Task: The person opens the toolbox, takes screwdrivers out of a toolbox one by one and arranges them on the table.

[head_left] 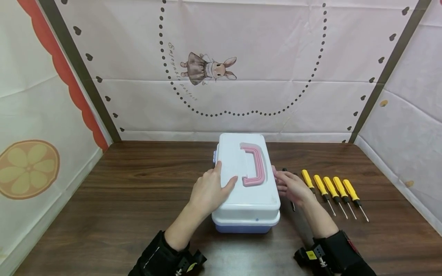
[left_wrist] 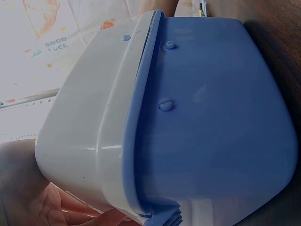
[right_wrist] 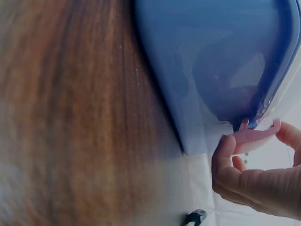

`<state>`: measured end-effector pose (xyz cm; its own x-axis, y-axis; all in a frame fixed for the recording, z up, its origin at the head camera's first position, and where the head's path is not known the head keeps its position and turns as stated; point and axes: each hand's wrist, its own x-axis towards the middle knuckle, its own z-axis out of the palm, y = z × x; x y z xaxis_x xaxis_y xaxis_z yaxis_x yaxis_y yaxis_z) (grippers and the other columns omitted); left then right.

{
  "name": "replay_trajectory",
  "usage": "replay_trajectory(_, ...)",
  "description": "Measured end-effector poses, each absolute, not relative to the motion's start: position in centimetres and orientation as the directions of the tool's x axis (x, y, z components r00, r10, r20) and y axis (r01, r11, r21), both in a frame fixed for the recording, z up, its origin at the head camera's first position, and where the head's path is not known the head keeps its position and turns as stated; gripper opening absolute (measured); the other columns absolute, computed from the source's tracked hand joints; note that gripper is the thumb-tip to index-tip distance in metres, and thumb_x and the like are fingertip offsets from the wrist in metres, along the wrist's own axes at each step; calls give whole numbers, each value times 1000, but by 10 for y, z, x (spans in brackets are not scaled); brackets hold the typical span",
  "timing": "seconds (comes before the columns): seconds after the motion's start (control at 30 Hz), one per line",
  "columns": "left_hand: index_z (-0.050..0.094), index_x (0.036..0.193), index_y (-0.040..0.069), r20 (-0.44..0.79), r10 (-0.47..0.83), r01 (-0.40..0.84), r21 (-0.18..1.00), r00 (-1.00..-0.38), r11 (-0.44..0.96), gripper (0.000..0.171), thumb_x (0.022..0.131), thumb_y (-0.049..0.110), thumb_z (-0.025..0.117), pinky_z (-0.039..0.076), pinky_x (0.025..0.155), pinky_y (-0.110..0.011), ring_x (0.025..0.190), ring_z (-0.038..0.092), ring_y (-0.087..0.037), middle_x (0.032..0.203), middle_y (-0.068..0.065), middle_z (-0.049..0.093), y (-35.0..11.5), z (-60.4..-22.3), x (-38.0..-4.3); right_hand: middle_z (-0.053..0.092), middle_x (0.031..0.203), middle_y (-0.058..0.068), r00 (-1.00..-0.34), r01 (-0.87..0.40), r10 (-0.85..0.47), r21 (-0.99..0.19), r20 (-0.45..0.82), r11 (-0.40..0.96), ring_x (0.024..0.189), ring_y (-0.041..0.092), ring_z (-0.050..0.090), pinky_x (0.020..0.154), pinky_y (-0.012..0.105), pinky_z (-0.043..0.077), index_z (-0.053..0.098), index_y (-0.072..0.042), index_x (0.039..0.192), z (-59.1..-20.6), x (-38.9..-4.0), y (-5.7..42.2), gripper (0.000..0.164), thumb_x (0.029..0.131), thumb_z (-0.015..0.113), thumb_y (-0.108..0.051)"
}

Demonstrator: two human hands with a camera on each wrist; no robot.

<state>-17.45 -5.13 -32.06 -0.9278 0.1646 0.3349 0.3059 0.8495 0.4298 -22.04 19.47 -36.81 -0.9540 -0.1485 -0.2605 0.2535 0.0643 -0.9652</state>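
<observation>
A storage box with a white lid (head_left: 229,153) and a blue base (head_left: 243,229) stands on the table, its lid down. A pink carry handle (head_left: 258,165) lies flat on the lid. My left hand (head_left: 208,191) rests along the lid's left edge, thumb on top and fingers down the side. Near those fingers, a ridged blue clip (left_wrist: 164,216) shows in the left wrist view. At the box's right side my right hand (head_left: 295,188) pinches a pink latch (right_wrist: 256,136) between thumb and fingers; the latch is tilted out from the box wall.
Several yellow-handled screwdrivers (head_left: 321,186) lie in a row right of my right hand. A dark screwdriver (head_left: 293,206) lies partly hidden under that hand. Printed cloth walls (head_left: 276,57) stand behind and on both sides of the wooden table (head_left: 155,172).
</observation>
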Motion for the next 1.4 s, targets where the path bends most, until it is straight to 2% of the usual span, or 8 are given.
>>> replay_trajectory(0.13,42,126,-9,338,165,307,426,-927,851,69,84,45,51,49,68,-43,86,59,-36,105,-25,58,-51,-321,-174,49,106,15,-970,203,-106,-967,-220,152,79,11,56,71,25,48,32,5,129,-365,-218,192,56,91,47,-33)
replay_trajectory(0.27,42,126,-9,337,163,303,420,-927,855,69,84,45,51,49,67,-44,85,60,-36,103,-25,58,-51,-320,-174,50,108,18,-977,174,-86,-962,-196,212,80,12,55,70,25,48,34,5,127,-363,-217,190,48,93,43,-28)
replay_trajectory(0.4,42,126,-9,333,162,300,421,-929,856,69,84,45,51,49,67,-43,86,60,-36,103,-25,58,-51,-321,-174,49,111,20,-979,166,-72,-954,-189,250,82,14,55,73,27,48,34,5,128,-361,-215,189,47,94,42,-27)
replay_trajectory(0.67,41,126,-9,327,164,299,421,-931,856,69,85,45,51,49,67,-43,86,60,-36,105,-25,58,-50,-321,-174,48,114,19,-984,155,-49,-950,-174,270,89,18,55,81,33,46,36,2,129,-354,-213,189,56,91,46,-37)
replay_trajectory(0.97,41,127,-8,316,155,286,424,-936,860,69,85,45,51,49,68,-43,87,60,-35,107,-25,57,-50,-322,-175,47,114,24,-977,146,-113,-958,-179,248,82,14,57,76,30,48,33,8,129,-362,-215,190,48,94,43,-24)
replay_trajectory(1.2,41,126,-10,318,172,298,408,-932,863,68,85,45,50,49,70,-42,90,59,-35,108,-26,56,-49,-321,-175,52,114,26,-972,151,-142,-960,-188,235,87,17,60,76,32,49,34,12,128,-364,-217,192,48,95,41,-21)
replay_trajectory(1.4,41,125,-11,333,182,314,403,-925,860,67,86,43,50,48,72,-42,91,59,-34,106,-27,57,-49,-320,-175,48,118,28,-968,168,-136,-951,-209,260,96,25,58,81,35,46,35,15,126,-364,-217,193,50,94,42,-23)
